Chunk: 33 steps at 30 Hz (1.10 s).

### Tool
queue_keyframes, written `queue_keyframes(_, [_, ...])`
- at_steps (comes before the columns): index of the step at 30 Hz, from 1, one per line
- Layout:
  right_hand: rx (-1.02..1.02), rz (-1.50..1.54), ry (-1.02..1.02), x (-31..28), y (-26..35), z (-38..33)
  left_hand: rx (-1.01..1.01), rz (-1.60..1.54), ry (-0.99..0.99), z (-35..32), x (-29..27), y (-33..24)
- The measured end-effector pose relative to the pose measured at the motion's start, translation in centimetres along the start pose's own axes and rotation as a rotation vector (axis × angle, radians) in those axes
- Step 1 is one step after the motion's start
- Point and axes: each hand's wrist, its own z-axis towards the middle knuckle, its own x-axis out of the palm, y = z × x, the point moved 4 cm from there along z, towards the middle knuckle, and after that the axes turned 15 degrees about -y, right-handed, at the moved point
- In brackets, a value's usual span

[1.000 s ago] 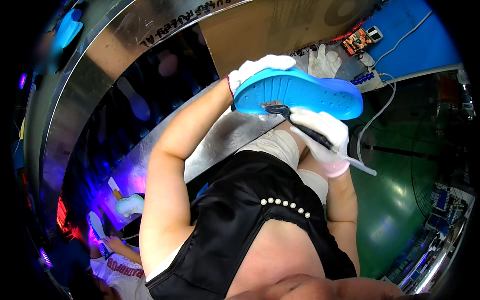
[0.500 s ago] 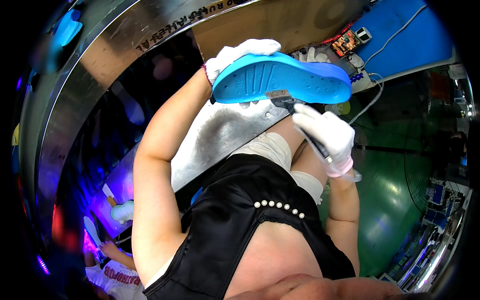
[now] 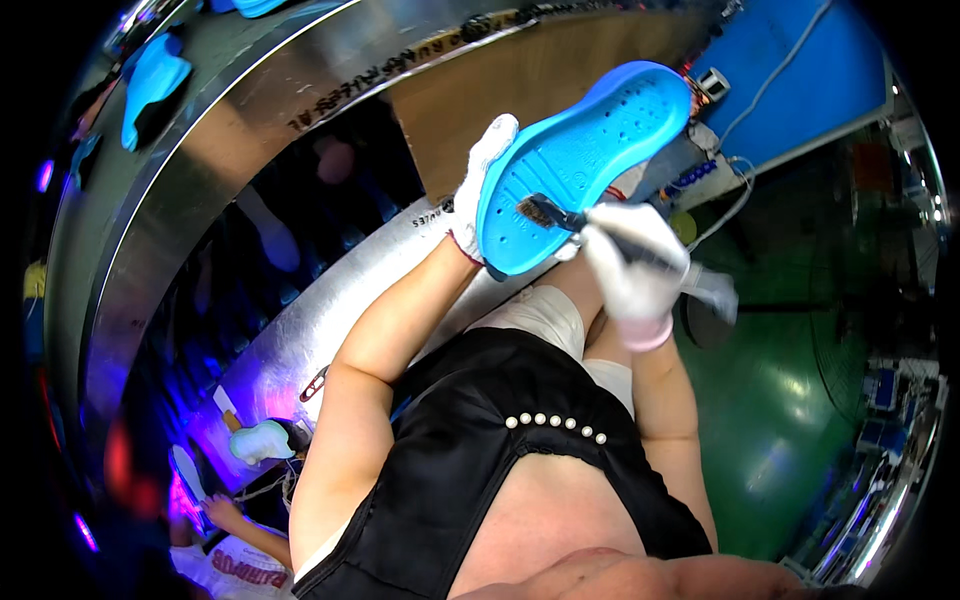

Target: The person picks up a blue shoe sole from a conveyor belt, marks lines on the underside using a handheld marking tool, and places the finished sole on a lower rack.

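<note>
A blue shoe sole [image 3: 600, 130] with a raised rim, ribs and small holes is tilted up in front of me. My left hand [image 3: 478, 180], in a white glove, grips its heel end from the left, thumb along the edge and the other fingers mostly hidden behind. In my gloved right hand [image 3: 637, 262] is a brush [image 3: 545, 210] with a dark handle. Its brown bristles touch the inner face of the sole near the heel. The right hand is slightly blurred, with fingers wrapped round the handle.
A metal work surface [image 3: 345, 270] lies beneath my left arm. Behind stands a curved metal-edged conveyor [image 3: 215, 150] carrying blue pieces [image 3: 155, 88], beside a cardboard sheet [image 3: 430, 110]. A blue tabletop [image 3: 790, 90] with a cable is far right. Another person's arm [image 3: 245, 525] shows lower left.
The sole has turned, its toe end swinging up and its heel end down. The brush has moved left and lower, from the sole's near edge onto its inner face by the heel.
</note>
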Motion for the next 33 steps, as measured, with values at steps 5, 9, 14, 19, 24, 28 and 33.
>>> queue_keyframes(5, [-0.413,-0.175,0.11,1.9,2.1,-2.4,0.11,-0.168,0.116,-2.3,-1.1,-0.4])
queue_keyframes(9, [-0.047,0.311,0.144,0.1,3.0,-3.2,0.229,-0.037,-0.113,-9.1,-2.1,-2.0])
queue_keyframes(14, [0.148,0.54,-0.07,-1.3,1.8,-3.9,0.392,0.456,0.236,-23.0,5.3,-12.0])
queue_keyframes(19, [0.644,0.476,-0.201,-0.6,-2.4,-4.7,0.905,0.073,0.047,-26.8,6.6,-14.6])
queue_keyframes(24, [1.142,0.752,-0.521,0.6,-15.3,-10.8,0.792,0.061,0.105,-15.6,-2.8,-8.2])
queue_keyframes(28, [1.308,0.814,-0.707,2.1,-22.4,-15.3,0.414,-0.126,-1.092,-9.6,-14.7,4.0])
queue_keyframes(33, [1.351,0.787,-1.009,0.1,-26.6,-11.1,0.152,0.334,-0.909,-6.3,-14.6,6.9])
